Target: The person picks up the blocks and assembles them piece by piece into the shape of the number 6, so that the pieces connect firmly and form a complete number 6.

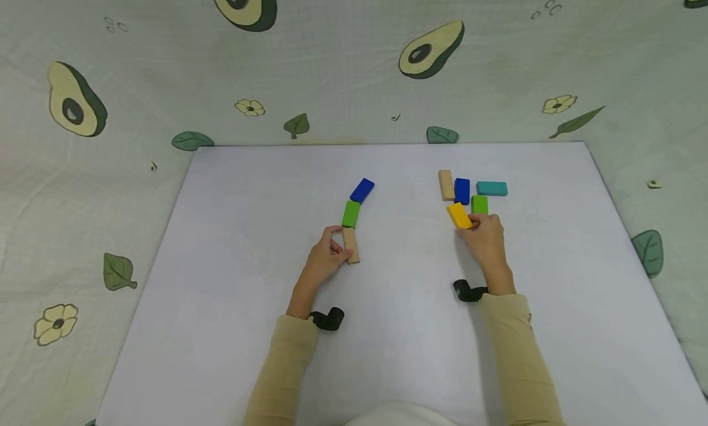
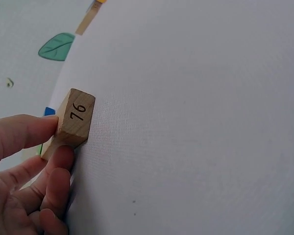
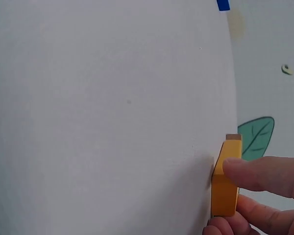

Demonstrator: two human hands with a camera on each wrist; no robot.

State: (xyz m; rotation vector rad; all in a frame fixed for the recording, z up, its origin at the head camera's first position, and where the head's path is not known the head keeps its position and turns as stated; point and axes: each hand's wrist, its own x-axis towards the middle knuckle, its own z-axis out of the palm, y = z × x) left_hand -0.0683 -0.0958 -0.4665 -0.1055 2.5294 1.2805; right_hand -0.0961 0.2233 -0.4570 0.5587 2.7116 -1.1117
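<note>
My left hand (image 1: pixel 324 257) pinches a plain wooden block (image 1: pixel 351 246) between thumb and fingers; the number 76 shows on its end in the left wrist view. That block lies at the near end of a short curved row, below a green block (image 1: pixel 351 214) and a blue block (image 1: pixel 362 191). Over on the right, my right hand (image 1: pixel 485 237) pinches a yellow block (image 1: pixel 459 216), its thumb on the block's end in the right wrist view. Just beyond the right fingers lies another green block (image 1: pixel 479 205), partly covered by them.
Around the yellow block lie a second wooden block (image 1: pixel 445 185), a second blue block (image 1: pixel 461 191) and a teal block (image 1: pixel 491 189). All rest on a white tabletop (image 1: pixel 409 327). A cloth with avocado prints (image 1: pixel 343 57) hangs behind its far edge.
</note>
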